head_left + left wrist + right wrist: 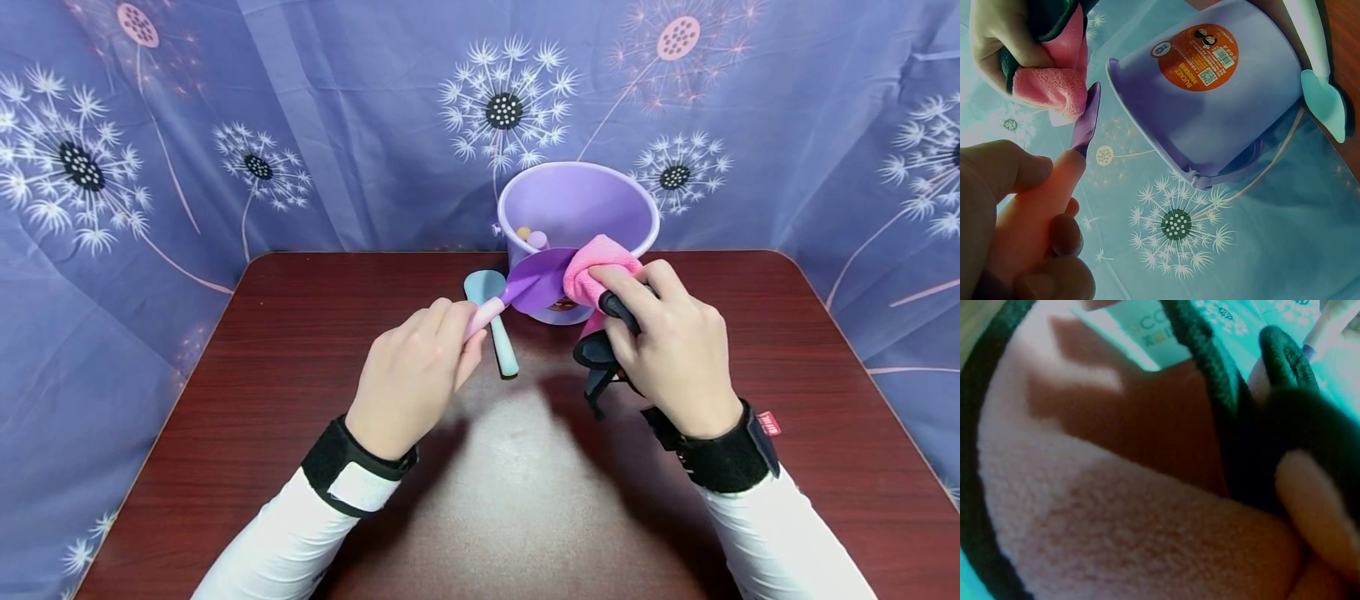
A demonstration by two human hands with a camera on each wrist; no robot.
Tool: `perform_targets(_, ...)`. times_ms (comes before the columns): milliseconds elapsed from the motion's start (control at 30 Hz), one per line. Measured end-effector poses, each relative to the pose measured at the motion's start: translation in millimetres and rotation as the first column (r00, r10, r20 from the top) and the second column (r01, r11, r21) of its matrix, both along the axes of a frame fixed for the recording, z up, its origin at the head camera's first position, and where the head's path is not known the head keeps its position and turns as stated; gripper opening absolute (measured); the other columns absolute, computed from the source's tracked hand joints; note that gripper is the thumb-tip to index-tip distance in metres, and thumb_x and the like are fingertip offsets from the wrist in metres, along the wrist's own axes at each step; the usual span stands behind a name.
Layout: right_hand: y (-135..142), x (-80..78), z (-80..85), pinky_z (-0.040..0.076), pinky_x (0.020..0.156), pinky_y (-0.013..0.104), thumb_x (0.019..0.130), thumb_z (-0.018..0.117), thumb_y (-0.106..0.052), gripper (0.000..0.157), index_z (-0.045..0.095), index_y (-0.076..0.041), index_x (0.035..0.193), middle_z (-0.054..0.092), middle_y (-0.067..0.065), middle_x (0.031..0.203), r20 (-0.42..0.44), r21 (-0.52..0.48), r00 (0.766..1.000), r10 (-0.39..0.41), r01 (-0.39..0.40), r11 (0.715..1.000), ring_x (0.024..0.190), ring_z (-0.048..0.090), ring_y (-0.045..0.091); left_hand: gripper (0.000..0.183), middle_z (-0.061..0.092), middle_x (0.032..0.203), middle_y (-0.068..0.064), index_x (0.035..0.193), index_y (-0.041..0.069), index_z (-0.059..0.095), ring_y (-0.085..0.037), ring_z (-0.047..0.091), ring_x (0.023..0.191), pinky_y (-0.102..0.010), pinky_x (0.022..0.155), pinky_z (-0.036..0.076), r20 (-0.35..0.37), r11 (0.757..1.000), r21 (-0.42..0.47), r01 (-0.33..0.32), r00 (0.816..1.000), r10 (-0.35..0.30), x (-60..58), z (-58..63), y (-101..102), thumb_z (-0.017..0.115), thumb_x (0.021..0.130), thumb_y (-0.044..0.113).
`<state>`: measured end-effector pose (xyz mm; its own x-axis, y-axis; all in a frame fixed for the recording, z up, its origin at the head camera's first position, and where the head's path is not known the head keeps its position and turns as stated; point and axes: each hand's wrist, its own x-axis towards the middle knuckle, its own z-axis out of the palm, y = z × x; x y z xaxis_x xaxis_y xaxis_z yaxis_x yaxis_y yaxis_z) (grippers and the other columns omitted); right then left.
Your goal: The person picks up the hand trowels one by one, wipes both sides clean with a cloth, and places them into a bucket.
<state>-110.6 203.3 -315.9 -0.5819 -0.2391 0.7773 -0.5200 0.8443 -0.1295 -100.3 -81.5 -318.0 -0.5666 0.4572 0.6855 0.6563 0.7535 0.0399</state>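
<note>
My left hand grips the pink handle of a toy shovel with a purple blade, raised above the table in front of the bucket. A pink cloth with dark edging is bunched in my right hand, its fingers pinching it against the shovel blade. In the left wrist view the cloth touches the blade. The cloth fills most of the right wrist view, a white printed label on it. Part of the blade is hidden behind the cloth.
A light purple bucket stands at the table's back edge, with small yellowish and lilac items inside. A mint-green toy spade lies left of it on the dark red wooden table. A blue dandelion-print curtain hangs behind.
</note>
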Motion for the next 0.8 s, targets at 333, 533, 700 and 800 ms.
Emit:
perform_targets(333,-1,0.3,0.4,0.034,0.039,0.046,0.097,0.062,-0.015,0.030,0.076,-0.021,0.123,0.058,0.011,0.092,-0.026,-0.003,0.999,-0.021,0.021,1.000,0.049,0.048,0.027,0.021,0.053,0.081,-0.006,0.113,0.002,0.063,-0.020,0.050,0.062,-0.037,0.048,0.046,0.063,0.999,0.050,0.001,0.998,-0.004,1.9,-0.4,0,0.069,0.103,0.019)
perform_targets(533,-3,0.7,-0.3,0.035,0.039,0.045,0.101,0.061,-0.018,0.027,0.077,-0.020,0.124,0.056,0.011,0.090,-0.033,0.019,0.999,-0.005,0.006,1.000,0.046,0.044,0.027,0.025,0.055,0.086,-0.006,0.115,0.003,0.061,-0.020,0.052,0.065,-0.038,0.051,0.050,0.109,0.998,0.060,0.006,0.994,-0.013,3.1,-0.8,0,0.075,0.101,0.018)
perform_targets(700,-8,2.8,-3.1,0.036,0.040,0.043,0.100,0.063,-0.017,0.029,0.075,-0.019,0.125,0.054,0.011,0.089,-0.020,0.057,0.999,0.035,-0.034,0.998,0.046,0.042,0.025,0.021,0.054,0.086,-0.005,0.112,0.003,0.059,-0.018,0.052,0.065,-0.036,0.050,0.050,0.107,0.998,0.067,0.013,0.994,-0.020,3.1,-2.8,2,0.072,0.097,0.011)
perform_targets(800,-12,4.8,-5.3,0.036,0.040,0.041,0.098,0.062,-0.015,0.031,0.073,-0.019,0.127,0.054,0.010,0.090,0.006,0.088,0.998,0.066,-0.067,0.994,0.046,0.040,0.023,0.021,0.053,0.085,-0.005,0.111,0.002,0.059,-0.018,0.051,0.063,-0.036,0.049,0.049,0.100,0.998,0.064,0.015,0.995,-0.021,2.8,-4.4,3,0.071,0.095,0.009)
